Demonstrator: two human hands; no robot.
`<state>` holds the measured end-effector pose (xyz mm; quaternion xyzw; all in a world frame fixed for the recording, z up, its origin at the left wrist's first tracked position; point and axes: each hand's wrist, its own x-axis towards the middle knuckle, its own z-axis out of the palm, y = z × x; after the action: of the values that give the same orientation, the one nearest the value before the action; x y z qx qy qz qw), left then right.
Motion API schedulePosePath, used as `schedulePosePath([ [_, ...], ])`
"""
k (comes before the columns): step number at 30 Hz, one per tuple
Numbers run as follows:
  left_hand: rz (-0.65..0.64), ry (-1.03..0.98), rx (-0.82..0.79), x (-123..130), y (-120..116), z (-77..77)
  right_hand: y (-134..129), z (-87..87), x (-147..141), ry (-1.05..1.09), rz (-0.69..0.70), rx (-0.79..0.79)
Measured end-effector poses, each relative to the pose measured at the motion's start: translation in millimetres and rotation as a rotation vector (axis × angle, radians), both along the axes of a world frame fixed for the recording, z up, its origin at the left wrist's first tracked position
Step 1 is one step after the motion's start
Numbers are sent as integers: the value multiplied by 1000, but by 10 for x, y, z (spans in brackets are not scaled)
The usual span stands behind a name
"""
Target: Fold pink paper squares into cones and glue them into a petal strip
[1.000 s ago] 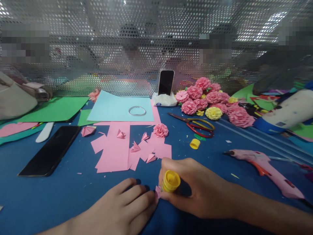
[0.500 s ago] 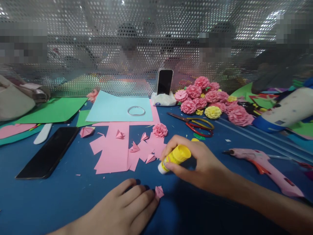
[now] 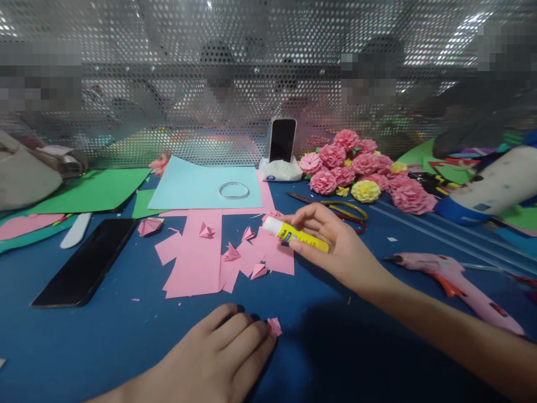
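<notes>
"Two bare hands show; what does the right hand (image 3: 348, 254) hold?"

"A glue stick (image 3: 297, 235), fingers clamped around its yellow barrel, white end pointing to ten o'clock."

"Make that stick the centre of the dial, then. Where's the left hand (image 3: 222, 354)?"

"At seven o'clock, resting on the blue worktop (image 3: 126, 341), fingers side by side. Their tips touch a small folded pink piece (image 3: 275, 327) at six; whether they pinch it, I can't tell."

"And the other paper?"

"Cut pink sheets (image 3: 199, 263) at nine, with little folded shapes (image 3: 231, 253) on them, and a pale blue sheet (image 3: 188, 184) at ten carrying a thin ring (image 3: 234, 197)."

"Any tools?"

"Scissors (image 3: 302, 198) at two, partly behind the right hand, plus a pink glue gun (image 3: 465, 285) at three."

"Flowers?"

"Paper flowers (image 3: 333, 157), pink and yellow, heaped at one."
</notes>
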<state>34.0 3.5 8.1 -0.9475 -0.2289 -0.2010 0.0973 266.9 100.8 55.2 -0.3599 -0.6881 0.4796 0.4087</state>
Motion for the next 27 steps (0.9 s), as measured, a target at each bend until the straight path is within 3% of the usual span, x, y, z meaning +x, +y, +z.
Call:
schedulePosePath([
  [13, -31, -28, -60, 23, 29, -60, 70, -89, 1, 96, -43, -139],
  [20, -56, -69, -52, -13, 23, -32, 181, -184, 48, 129, -137, -113],
  [24, -74, -176, -149, -15, 46, -61, 242, -310, 57, 136, -187, -85],
  [27, -85, -288, -311, -47, 67, -85, 254, -372, 47, 142, -194, -65],
])
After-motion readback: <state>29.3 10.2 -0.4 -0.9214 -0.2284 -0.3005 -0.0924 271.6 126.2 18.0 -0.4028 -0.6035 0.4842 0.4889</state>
